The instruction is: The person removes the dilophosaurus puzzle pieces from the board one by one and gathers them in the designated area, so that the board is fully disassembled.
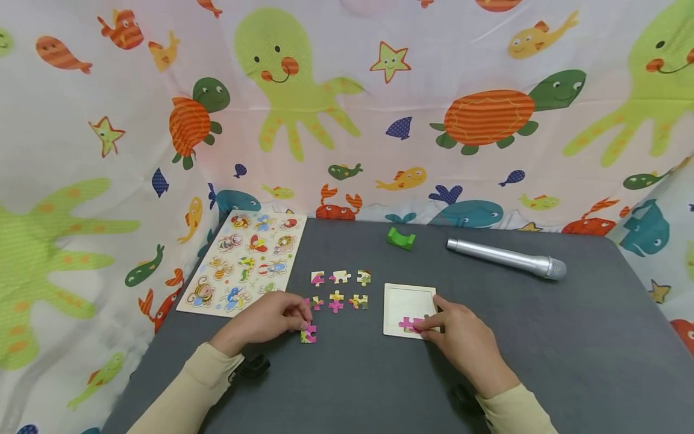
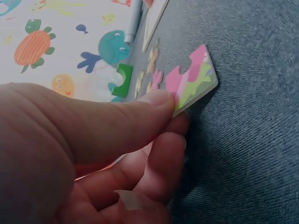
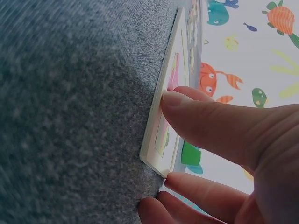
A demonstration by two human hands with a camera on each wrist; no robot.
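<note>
My left hand (image 1: 279, 319) pinches a pink and green jigsaw piece (image 2: 191, 81) between thumb and fingers, close above the table. This piece has a straight outer edge and a rounded corner. My right hand (image 1: 463, 334) holds the square wooden puzzle tray (image 1: 396, 301) at its right side. In the right wrist view the thumb (image 3: 180, 105) lies over the pieces in the tray, while other fingers touch the rim. Pink jigsaw pieces (image 1: 406, 324) lie along the tray's lower part, partly hidden by that hand.
Several loose jigsaw pieces (image 1: 336, 301) lie in two rows left of the tray. An insect picture board (image 1: 295, 241) is at the back left. Farther back stand a green block (image 1: 400, 239) and a silver microphone (image 1: 499, 256). A printed cloth (image 1: 347, 120) hangs behind the table.
</note>
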